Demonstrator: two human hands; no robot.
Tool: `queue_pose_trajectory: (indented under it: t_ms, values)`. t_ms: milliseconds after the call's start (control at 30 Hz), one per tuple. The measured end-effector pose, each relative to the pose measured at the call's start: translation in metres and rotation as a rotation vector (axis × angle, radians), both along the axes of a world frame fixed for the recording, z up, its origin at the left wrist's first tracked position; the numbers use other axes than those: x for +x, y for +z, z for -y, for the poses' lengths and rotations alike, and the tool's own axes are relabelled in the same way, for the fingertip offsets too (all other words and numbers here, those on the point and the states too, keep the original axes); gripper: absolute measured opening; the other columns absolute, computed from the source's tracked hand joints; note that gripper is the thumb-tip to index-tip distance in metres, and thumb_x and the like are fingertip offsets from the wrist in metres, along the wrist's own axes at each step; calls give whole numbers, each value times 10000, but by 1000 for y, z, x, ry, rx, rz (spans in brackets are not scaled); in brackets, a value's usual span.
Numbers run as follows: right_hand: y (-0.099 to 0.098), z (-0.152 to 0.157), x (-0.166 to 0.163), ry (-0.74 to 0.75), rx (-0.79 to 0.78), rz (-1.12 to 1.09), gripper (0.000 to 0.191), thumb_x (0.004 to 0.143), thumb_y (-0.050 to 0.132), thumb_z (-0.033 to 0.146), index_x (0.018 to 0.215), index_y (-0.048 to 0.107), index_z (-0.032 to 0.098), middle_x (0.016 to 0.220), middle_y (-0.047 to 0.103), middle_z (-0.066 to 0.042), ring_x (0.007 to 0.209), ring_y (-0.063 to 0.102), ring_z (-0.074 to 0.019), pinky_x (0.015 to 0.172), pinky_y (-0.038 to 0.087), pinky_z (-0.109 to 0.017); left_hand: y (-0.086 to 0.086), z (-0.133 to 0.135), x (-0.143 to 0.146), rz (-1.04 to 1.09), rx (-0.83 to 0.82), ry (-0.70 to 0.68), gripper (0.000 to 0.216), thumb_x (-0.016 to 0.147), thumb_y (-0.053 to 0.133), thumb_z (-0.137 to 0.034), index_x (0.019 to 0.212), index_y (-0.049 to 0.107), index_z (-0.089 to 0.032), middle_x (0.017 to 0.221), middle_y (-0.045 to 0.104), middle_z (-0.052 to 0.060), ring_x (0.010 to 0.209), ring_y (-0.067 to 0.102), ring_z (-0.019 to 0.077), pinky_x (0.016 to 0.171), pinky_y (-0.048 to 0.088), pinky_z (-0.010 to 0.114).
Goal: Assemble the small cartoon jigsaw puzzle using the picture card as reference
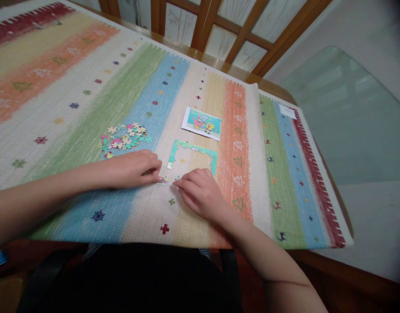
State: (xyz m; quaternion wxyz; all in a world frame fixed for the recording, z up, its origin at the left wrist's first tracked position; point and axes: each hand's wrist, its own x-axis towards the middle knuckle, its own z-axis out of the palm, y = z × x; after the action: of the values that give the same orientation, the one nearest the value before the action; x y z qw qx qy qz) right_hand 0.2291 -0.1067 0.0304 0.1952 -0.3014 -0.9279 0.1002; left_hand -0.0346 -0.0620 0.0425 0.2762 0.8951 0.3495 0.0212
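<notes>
My left hand (136, 168) rests low over the cloth, thumb and forefinger closed on a small joined bit of jigsaw puzzle (163, 181). Facing it, my right hand (201, 193) pinches another small puzzle piece (176, 178), with a narrow gap between the two. Just beyond my hands lies a partly built puzzle border (174, 152), turquoise, its top and sides joined; my right hand covers part of its lower right. Left of that, behind my left wrist, is a heap of loose puzzle pieces (126, 138) in turquoise, pink and cream.
A cartoon reference picture (202, 123) lies beyond the border. Striped tablecloth (200, 87) covers the table, whose near edge runs in front of my lap. At the far right corner sits a white paper slip (287, 111). Wooden framed panels (216, 39) stand behind the table.
</notes>
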Motion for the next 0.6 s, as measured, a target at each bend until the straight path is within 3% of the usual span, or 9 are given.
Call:
queue_pose_trajectory:
  t_ms: [167,333,600]
  values:
    - [9,-12,16,-195,-65,-118,203,1025,503,264,973,692,213,925,693,-73,881,585,-219,792,403,-378,-2,3,-1,36,27,-20,356,878,726,-491,1034,595,-198,977,637,49,857,603,206,738,425,292]
    - [4,-17,20,-135,-70,0,197,1019,552,283,986,730,207,929,699,-70,895,584,-220,786,373,-374,-11,6,4,17,170,-92,331,950,645,-501,1013,577,-183,969,614,69,889,584,219,790,421,308]
    - [-4,-13,13,-110,-107,131,266,972,653,390,1154,723,209,1003,699,-81,947,565,-241,805,365,-374,-23,4,6,105,174,-85,298,1016,535,-461,976,601,-173,921,609,71,840,567,209,781,418,314]
